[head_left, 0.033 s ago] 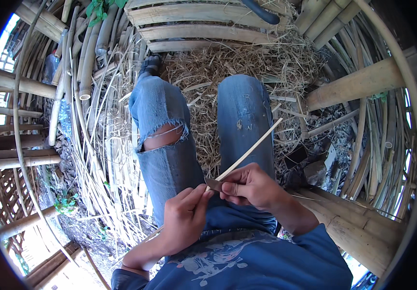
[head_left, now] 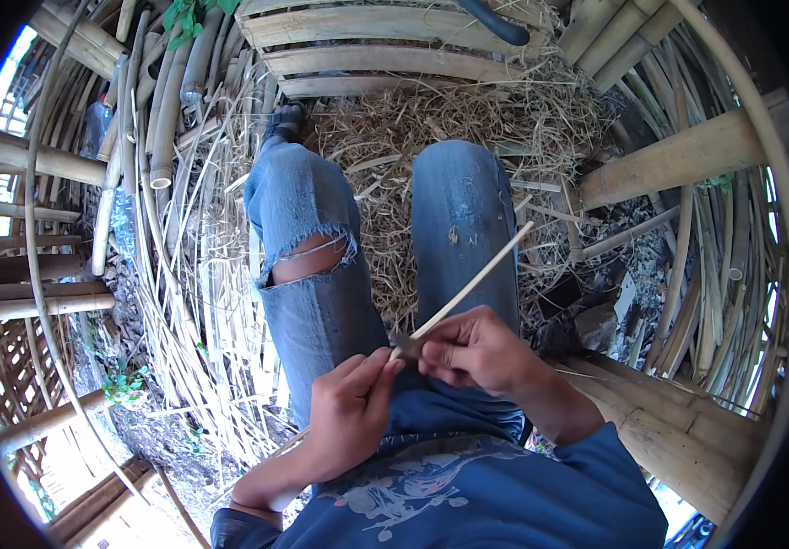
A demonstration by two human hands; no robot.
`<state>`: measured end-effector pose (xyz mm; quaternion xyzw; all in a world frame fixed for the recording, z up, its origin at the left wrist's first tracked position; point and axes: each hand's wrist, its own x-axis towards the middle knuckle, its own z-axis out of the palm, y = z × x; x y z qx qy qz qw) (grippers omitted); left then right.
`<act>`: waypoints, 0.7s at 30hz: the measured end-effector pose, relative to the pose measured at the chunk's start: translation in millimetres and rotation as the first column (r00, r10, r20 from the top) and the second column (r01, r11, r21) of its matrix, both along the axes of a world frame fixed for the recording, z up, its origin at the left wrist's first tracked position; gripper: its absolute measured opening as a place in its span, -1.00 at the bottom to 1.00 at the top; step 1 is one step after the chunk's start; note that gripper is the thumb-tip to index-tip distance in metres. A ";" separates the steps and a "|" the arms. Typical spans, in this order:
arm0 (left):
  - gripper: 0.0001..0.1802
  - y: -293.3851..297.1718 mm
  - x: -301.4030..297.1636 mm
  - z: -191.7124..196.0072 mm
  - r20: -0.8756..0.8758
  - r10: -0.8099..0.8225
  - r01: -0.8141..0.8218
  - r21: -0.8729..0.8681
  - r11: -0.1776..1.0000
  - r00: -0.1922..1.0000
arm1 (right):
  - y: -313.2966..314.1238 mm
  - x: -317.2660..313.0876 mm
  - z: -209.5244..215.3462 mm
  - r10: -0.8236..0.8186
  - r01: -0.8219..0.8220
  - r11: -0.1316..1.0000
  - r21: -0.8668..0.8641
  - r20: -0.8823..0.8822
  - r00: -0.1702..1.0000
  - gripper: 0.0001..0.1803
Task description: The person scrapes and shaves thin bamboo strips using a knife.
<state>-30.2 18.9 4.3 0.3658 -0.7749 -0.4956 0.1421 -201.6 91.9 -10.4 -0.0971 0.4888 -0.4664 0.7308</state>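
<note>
**Bamboo strip held over the lap, both hands closed on its near end**

Bamboo strip point(head_left: 472, 279), thin, pale and straight, slants from the person's lap up and away to the right, its far tip ending above the right thigh of the blue jeans point(head_left: 463, 220). Its near end sits between the two hands. The right hand point(head_left: 472, 352) is closed around the strip's lower end, fingers curled over it. The left hand point(head_left: 353, 407) is just beside the strip's near end, on the left, thumb and fingers pinched together at that end and touching the right hand's fingertips; a small dark piece shows at the meeting point, too small to make out.

Beneath the strip lie the person's legs; the jeans' left knee is torn open. Nearer than the strip's held end is a blue shirt point(head_left: 468, 485) with a pale print. Beyond the strip, past the knees, a heap of dry shavings and straw point(head_left: 385, 137) covers the ground, and behind that stand flat bamboo slats point(head_left: 385, 41). Left of the strip, long thin bamboo splits point(head_left: 184, 274) lie in a loose fan, with round bamboo poles point(head_left: 28, 160) farther left. Right of the strip, thick bamboo beams point(head_left: 687, 151) cross, and more curved splits lean at the rim.
</note>
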 end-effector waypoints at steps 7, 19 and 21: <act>-0.94 -1.9 1.6 -0.5 0.033 0.014 -0.015 0.029 0.999 0.999 | 3.9 -22.1 -1.7 -0.016 0.013 1.000 -0.015 -0.226 0.974 -0.85; -0.89 -3.4 18.2 -3.3 0.109 0.072 -0.081 0.074 0.994 0.991 | 7.1 -54.6 17.5 -0.288 0.267 0.957 -0.114 -0.497 0.819 -0.86; -0.89 -4.3 13.1 -4.5 0.099 0.058 -0.066 0.082 0.994 0.993 | 1.5 -29.2 19.9 -0.036 0.018 0.999 -0.048 -0.405 0.914 -0.87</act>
